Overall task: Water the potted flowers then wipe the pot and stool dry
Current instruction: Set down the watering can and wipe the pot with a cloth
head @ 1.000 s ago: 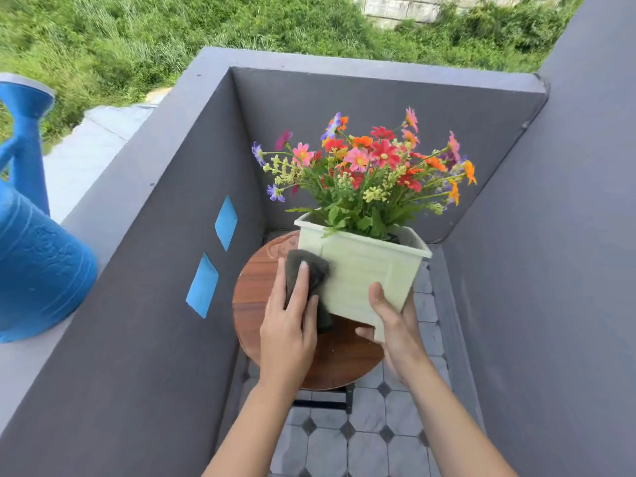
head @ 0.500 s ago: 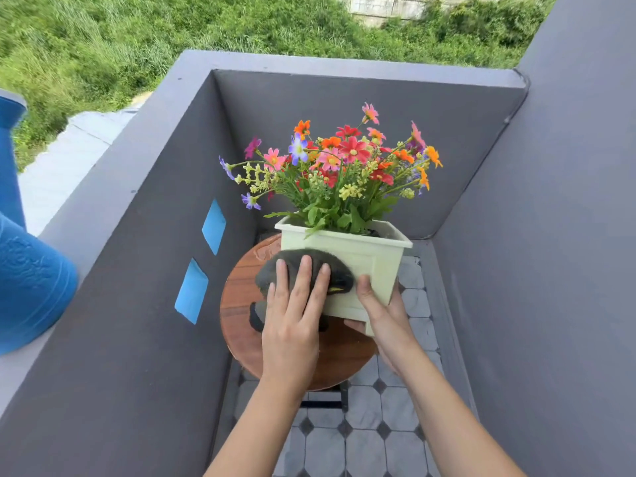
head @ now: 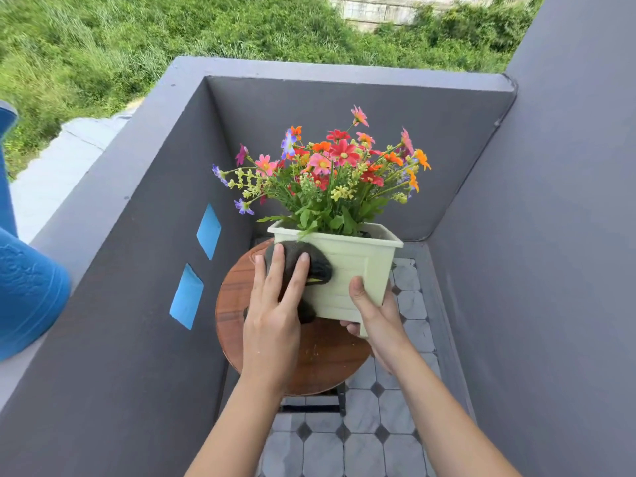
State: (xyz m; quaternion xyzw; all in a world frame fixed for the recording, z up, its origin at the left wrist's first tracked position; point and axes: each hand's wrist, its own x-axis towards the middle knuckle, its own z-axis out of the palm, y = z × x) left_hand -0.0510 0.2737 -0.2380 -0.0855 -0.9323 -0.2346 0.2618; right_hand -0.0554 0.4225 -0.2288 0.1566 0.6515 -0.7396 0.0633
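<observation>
A pale green rectangular pot [head: 358, 270] full of colourful flowers [head: 330, 170] is tilted up off a round wooden stool [head: 323, 359]. My right hand [head: 375, 315] grips the pot's lower right corner, thumb on the front face. My left hand [head: 275, 304] presses a dark grey cloth [head: 309, 263] flat against the pot's left front face, fingers spread over it. Part of the cloth hangs below the hand.
Grey balcony walls close in on the left, far side and right [head: 550, 270]. A blue watering can [head: 24, 290] stands on the left wall's ledge. Two blue patches [head: 198, 266] mark the left wall. Tiled floor [head: 361, 442] lies under the stool.
My left hand slid the cloth from the pot's left corner up and across its front face. The pot shifted slightly in my right hand.
</observation>
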